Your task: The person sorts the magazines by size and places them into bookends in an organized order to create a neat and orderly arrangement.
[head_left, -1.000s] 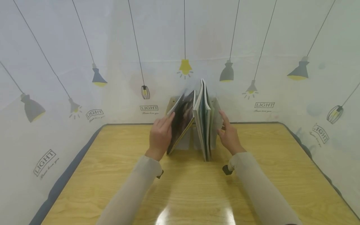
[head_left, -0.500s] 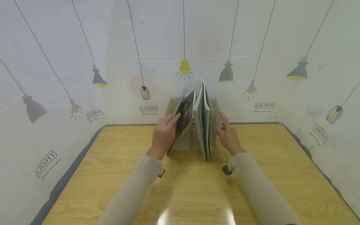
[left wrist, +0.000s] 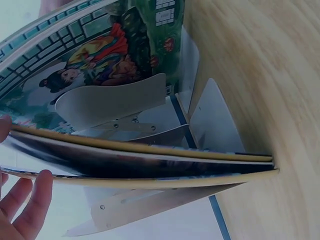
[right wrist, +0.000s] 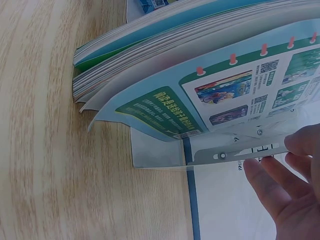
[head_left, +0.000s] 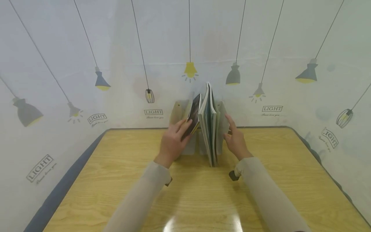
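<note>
My left hand (head_left: 174, 140) holds a few thin, dark-covered books (head_left: 195, 111) in the head view. In the left wrist view these thin books (left wrist: 150, 157) show yellowish edges, thumb on one side and fingers on the other. They stand between pale metal plates of a bookend rack (left wrist: 112, 102). My right hand (head_left: 237, 141) pinches the rack's right-hand plate (right wrist: 235, 154) between thumb and fingers. Just left of that plate stand thicker softcover books (head_left: 207, 125), upright and slightly fanned; one has a light blue back cover (right wrist: 165, 102).
The wooden table (head_left: 188, 199) runs up to a pale wall covering (head_left: 121, 74) printed with hanging lamps. The rack's left plate (head_left: 175, 112) stands near that wall. A green illustrated book cover (left wrist: 100, 55) faces the thin books.
My left hand has moved right with the thin books, closer to the thicker ones, exposing more of the rack's left plate. My right hand and the thicker books have stayed put.
</note>
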